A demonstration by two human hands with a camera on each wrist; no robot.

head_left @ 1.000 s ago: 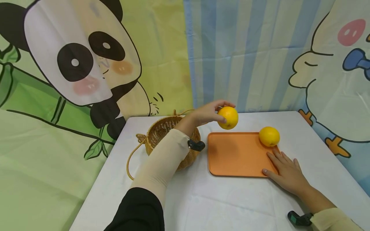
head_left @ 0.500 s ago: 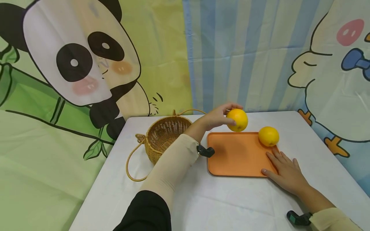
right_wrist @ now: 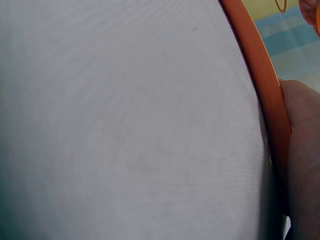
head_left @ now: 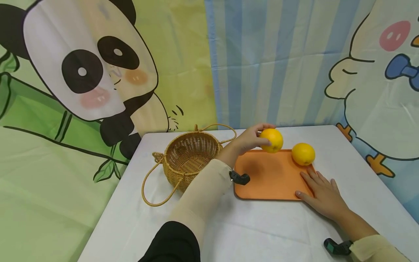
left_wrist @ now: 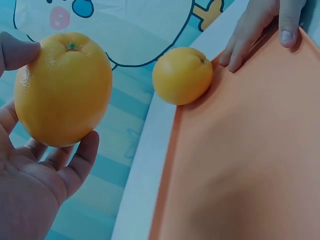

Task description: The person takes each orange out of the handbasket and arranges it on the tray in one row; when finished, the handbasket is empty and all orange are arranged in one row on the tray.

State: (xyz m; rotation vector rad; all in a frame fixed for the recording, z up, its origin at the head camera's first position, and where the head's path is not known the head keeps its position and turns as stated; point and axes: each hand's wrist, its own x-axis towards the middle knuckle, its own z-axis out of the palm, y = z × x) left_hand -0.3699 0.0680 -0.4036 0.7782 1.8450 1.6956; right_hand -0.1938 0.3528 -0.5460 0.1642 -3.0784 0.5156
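Note:
In the head view my left hand [head_left: 246,141] holds an orange [head_left: 273,141] between thumb and fingers, raised over the far edge of an orange tray [head_left: 265,183]. The left wrist view shows the held orange [left_wrist: 64,90] with its green stem end up and the fingertips curled beneath it. A second orange [head_left: 303,154] sits at the tray's far right corner. My right hand [head_left: 324,198] rests with spread, fairly straight fingers on the tray's near right corner. In the right wrist view, only part of the right hand [right_wrist: 306,150] appears, against the tray rim [right_wrist: 260,75].
Left of the tray stands a round wicker basket [head_left: 173,173], its two thin handles folded outward; its visible inside holds nothing. My left forearm passes in front of its right side. A white cloth covers the table [head_left: 248,225], and printed curtains [head_left: 248,65] hang behind it.
My left hand has moved right and slightly nearer with the orange, from beside the basket to over the tray's far edge. More of the basket shows now. The right hand has stayed put.

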